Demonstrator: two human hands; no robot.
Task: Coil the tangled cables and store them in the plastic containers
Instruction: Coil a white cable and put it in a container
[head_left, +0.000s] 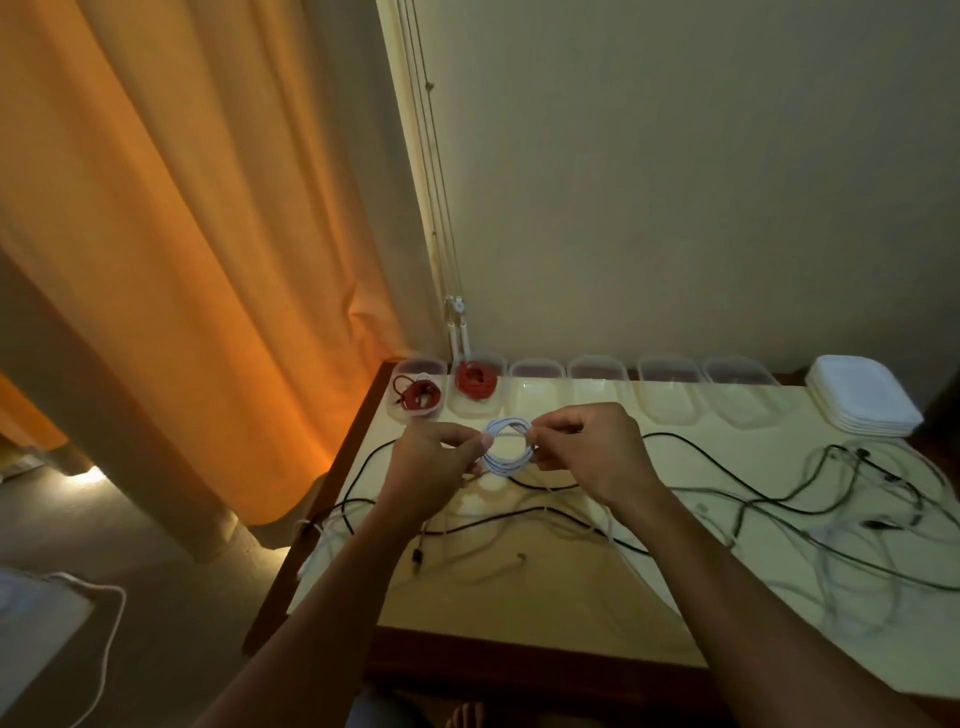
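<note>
Your bare foot shows under the table's dark near edge. Just past that edge is a bare pale strip between your forearms. Loose cables, black and pale, cross the table mid-depth. A few spill over the left edge, which drops to the floor beside the orange curtain. On the right, a denser tangle covers the surface out to the frame edge. The white coil is held up off the table, centre-left, in front of the container row. It's a small neat ring of several turns, and a pale strand drops from it toward the table. Your left hand pinches the coil's left side, thumb on top with fingers curled under. Your right hand pinches its right side, fingers curled tight. Behind the hands, six clear containers line the far edge side by side, touching or nearly so. The leftmost holds a loose red cable and the next holds a tighter red coil. A stack of white lids sits at the far right of the row. The wall stands right behind the containers. Two white cord pulls hang in the corner above the second one.
</note>
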